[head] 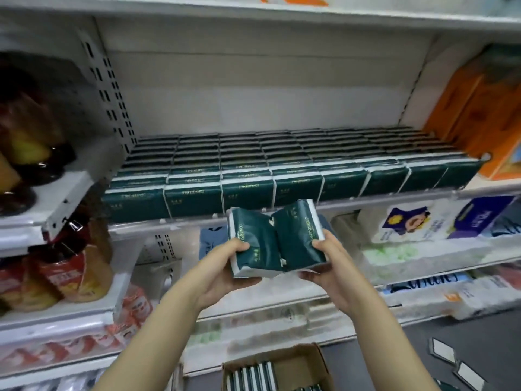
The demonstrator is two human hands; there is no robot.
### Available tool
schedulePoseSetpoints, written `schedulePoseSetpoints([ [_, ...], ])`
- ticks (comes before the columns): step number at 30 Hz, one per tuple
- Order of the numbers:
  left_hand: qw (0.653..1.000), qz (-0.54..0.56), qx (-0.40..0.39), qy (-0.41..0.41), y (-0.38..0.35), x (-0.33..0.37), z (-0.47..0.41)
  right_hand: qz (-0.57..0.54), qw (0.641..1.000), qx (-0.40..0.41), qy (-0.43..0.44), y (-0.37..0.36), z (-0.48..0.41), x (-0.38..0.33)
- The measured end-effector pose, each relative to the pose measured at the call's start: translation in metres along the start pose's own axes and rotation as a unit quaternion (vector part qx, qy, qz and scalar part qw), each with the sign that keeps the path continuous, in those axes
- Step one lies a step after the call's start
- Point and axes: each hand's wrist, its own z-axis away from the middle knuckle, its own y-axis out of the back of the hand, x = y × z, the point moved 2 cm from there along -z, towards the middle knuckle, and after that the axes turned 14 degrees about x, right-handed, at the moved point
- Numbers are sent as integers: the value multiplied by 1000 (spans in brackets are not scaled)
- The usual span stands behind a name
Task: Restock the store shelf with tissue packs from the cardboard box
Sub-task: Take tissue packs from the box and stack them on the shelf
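Note:
Two dark green tissue packs [277,239] with white ends sit side by side between my hands, just below the shelf's front lip. My left hand [229,273] grips the left pack, thumb on its top face. My right hand [328,266] grips the right pack the same way. The shelf [282,214] ahead carries several rows of the same green packs [282,165], laid flat in one layer from back to front. The cardboard box [298,365] stands on the floor below, with several packs standing on edge in its left side.
Orange boxes [479,114] stand at the shelf's right end. Bottles and jars [64,275] fill the left bay. Lower shelves hold white and blue tissue bundles [439,221]. Loose packs [456,359] lie on the grey floor at lower right. A wide gap is open above the stacked layer.

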Motion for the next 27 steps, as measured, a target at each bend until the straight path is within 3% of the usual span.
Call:
schedulePoseSetpoints([
  [7,994,25,28,-101,-3,38,21,-64,997,-26,21,-19,-6,-33],
  [15,959,-19,120,-257,17,65,48,-13,990,-92,102,-58,-7,-52],
  [22,900,-153,187,-363,65,127,48,16,984,-81,158,-103,-32,-77],
  [27,861,-196,270,-383,95,180,6,51,973,-69,215,-153,-61,-98],
])
